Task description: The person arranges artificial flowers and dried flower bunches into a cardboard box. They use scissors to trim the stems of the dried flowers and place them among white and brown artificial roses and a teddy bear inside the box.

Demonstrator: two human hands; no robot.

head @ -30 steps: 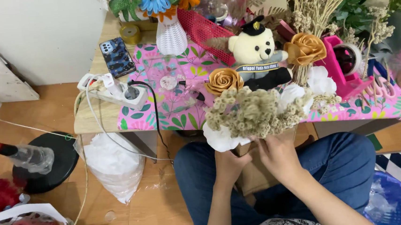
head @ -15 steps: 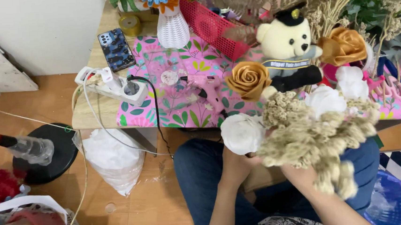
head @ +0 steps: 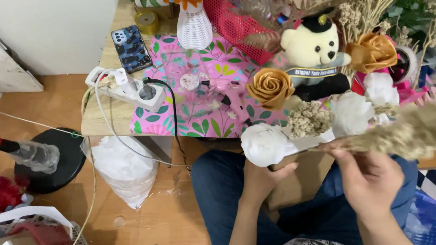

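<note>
My left hand (head: 264, 177) grips the base of a bouquet (head: 323, 94) from below. The bouquet holds a cream teddy bear (head: 313, 49) in a black cap, gold fabric roses (head: 271, 86), white fabric roses (head: 263, 144) and a small cluster of dried beige flowers (head: 307, 119). My right hand (head: 368, 178) pinches the stems of a dried beige flower bunch (head: 423, 126) that stretches off to the right, held level beside the bouquet. I sit with blue-jeaned legs (head: 217, 189) under both hands.
A low wooden table (head: 103, 120) carries a pink leaf-print mat (head: 176, 105), a pink glue gun (head: 229, 93), a white power strip (head: 128, 88), a phone (head: 128, 42) and a white vase (head: 194, 29). A white plastic bag (head: 124, 170) and a black stand (head: 60, 164) sit on the floor.
My right hand has pulled the dried beige bunch off the front of the bouquet and out to the right. The white roses and bear now show. The view has shifted slightly.
</note>
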